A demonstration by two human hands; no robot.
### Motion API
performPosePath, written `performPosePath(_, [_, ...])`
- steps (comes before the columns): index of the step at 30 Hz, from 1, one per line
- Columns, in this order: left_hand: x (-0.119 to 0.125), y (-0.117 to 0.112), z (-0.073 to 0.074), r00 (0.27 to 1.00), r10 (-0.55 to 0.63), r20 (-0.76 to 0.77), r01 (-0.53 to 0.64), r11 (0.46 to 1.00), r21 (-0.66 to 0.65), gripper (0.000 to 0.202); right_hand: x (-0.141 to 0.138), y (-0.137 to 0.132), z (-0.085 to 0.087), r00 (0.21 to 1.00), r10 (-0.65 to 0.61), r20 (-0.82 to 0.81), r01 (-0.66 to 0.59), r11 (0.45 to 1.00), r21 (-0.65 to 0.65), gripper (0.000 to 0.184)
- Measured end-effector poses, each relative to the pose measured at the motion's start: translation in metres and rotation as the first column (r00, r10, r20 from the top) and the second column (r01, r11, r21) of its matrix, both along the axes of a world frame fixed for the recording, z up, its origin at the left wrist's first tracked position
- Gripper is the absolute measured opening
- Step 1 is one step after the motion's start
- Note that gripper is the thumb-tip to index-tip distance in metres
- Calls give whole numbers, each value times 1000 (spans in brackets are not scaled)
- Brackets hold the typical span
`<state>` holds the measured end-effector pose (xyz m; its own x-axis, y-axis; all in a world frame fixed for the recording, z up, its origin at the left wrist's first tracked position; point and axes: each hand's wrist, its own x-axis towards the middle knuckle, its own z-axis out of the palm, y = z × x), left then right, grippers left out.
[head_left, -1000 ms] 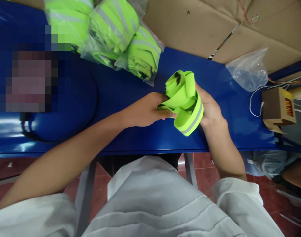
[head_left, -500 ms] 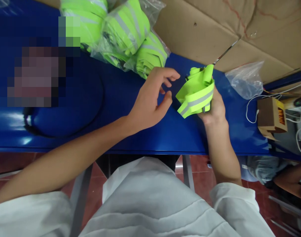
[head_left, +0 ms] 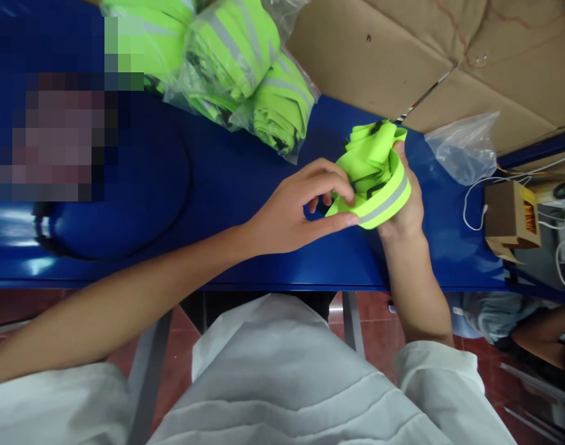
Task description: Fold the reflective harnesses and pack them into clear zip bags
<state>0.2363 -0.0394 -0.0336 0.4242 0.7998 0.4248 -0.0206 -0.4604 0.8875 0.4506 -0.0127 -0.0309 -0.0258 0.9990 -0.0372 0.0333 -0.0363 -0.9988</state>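
A bundle of neon-yellow reflective straps, with a grey stripe and black buckles, is held above the blue table. My right hand is wrapped round it from behind and the right, its fingers mostly hidden by the fabric. On the left side, my left hand pinches the striped band between thumb and fingers. Folded neon straps in clear plastic bags lie at the back, beyond my left hand.
The blue table has a brown cardboard sheet along its back. A crumpled clear bag, a small cardboard box and white cables are at the right. A black cable curves at the left. Another person's arm shows lower right.
My left hand has moved right and taken hold of the striped band, from being apart from the bundle. The band has opened into a wider loop in front of my right hand.
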Motion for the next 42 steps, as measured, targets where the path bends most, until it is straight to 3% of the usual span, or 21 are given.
performPosePath(3, [2,2,-1,998,46,-36,-50,992,-118,20,-4,0,-2,976,-138,-170,140,990,-3,40])
performPosePath(5, [4,4,-4,992,106,-68,-118,972,-205,17,-8,-3,-3,971,-125,-206,125,992,-15,38])
performPosePath(9, [8,6,-15,974,218,-68,-228,926,-299,20,-21,-13,-6,975,-141,-170,147,989,24,33])
performPosePath(11, [9,7,-19,977,212,-28,-205,889,-408,24,-28,-17,-8,976,-187,-116,199,974,106,35])
performPosePath(13, [10,7,-19,984,169,51,-107,800,-590,20,-32,-19,-11,967,-253,-38,255,935,248,37])
performPosePath(15, [11,6,-14,968,137,212,69,664,-744,15,-32,-20,-11,930,-364,52,308,848,431,36])
performPosePath(17, [12,5,-9,901,114,419,290,561,-775,25,-31,-19,-11,880,-468,81,346,748,567,34])
performPosePath(20, [13,3,-2,815,7,579,499,500,-708,42,-31,-21,-9,840,-536,87,342,647,682,33])
performPosePath(23, [15,1,0,810,-37,586,502,560,-659,45,-38,-28,-9,847,-512,145,255,630,733,35])
performPosePath(25, [16,0,-1,804,-39,593,483,625,-614,46,-45,-34,-10,851,-484,205,195,652,733,39])
performPosePath(27, [17,1,-3,806,-19,592,457,656,-601,45,-49,-38,-12,844,-470,259,151,671,726,43])
performPosePath(31, [16,5,-6,813,40,581,405,678,-613,46,-46,-36,-15,829,-463,315,104,680,726,50])
performPosePath(35, [13,10,-8,829,16,560,399,685,-610,44,-40,-28,-19,894,-299,335,21,772,635,64])
performPosePath(38, [10,13,-9,857,6,516,377,677,-633,50,-39,-27,-22,904,-183,387,-85,809,581,55])
performPosePath(42, [11,10,-10,866,42,499,330,701,-632,53,-37,-27,-23,906,-139,399,-99,848,521,52])
